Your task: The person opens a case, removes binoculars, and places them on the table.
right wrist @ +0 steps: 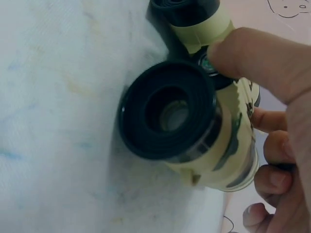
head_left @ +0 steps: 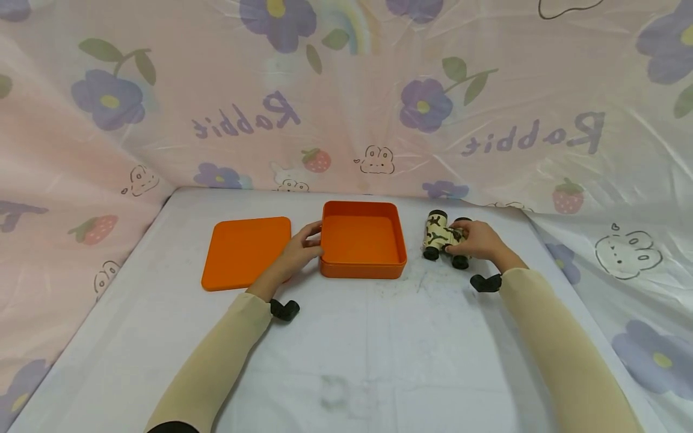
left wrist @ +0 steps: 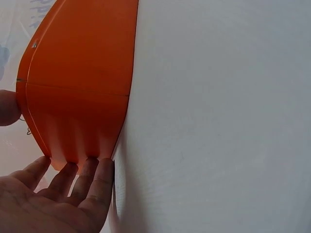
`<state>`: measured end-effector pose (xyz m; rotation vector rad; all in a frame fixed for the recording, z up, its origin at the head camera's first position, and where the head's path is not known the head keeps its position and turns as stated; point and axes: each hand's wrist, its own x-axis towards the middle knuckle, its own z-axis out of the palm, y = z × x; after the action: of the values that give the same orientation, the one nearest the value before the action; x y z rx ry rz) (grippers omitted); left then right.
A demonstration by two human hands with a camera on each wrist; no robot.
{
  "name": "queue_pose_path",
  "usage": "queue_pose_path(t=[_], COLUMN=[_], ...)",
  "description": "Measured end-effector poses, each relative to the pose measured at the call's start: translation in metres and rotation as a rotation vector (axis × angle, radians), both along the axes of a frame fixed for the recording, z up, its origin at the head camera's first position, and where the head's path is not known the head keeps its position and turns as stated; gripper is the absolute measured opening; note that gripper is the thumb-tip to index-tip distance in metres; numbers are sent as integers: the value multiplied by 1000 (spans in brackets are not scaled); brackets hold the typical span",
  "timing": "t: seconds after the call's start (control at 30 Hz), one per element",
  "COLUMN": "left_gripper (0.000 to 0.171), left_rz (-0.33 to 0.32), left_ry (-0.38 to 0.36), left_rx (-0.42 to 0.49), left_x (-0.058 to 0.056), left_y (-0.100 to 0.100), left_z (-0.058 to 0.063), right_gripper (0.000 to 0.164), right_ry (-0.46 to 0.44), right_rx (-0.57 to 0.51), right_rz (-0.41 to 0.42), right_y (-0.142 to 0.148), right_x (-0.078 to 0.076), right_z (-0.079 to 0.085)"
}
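A square orange box point(head_left: 363, 240), open at the top, stands mid-table. My left hand point(head_left: 296, 252) is at its left wall; in the left wrist view the fairly straight fingers point(left wrist: 97, 184) rest their tips on the wall, and the thumb point(left wrist: 8, 108) lies by the rim. To the right, a pair of camouflage-patterned toy binoculars point(head_left: 437, 236) with black eyecups lies on the table. My right hand point(head_left: 479, 242) holds them from the right side. In the right wrist view, the thumb point(right wrist: 257, 58) presses the middle bridge between the barrels, with fingers curled on the far side.
A flat orange lid point(head_left: 243, 252) lies left of the box, partly behind my left forearm. A white cloth covers the table point(head_left: 373, 349). Printed curtains point(head_left: 346, 108) rise along the back and both sides.
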<state>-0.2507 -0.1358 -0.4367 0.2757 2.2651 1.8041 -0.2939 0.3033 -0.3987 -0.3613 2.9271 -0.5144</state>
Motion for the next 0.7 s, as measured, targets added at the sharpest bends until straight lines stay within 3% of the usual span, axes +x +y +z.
queue_pose_path(t=[0.3, 0.47, 0.7], left_gripper=[70, 68, 62], left_rz=[-7, 21, 82], left_ry=[0, 13, 151], left_rx=[-4, -27, -182], left_x=[-1, -1, -3], left_y=[0, -1, -11], left_z=[0, 0, 16], right_gripper=[72, 72, 68], right_ry=[-22, -11, 127], right_rx=[10, 51, 106], right_rz=[-10, 9, -27], right_y=[0, -3, -12], right_x=[2, 1, 7], right_z=[0, 3, 15])
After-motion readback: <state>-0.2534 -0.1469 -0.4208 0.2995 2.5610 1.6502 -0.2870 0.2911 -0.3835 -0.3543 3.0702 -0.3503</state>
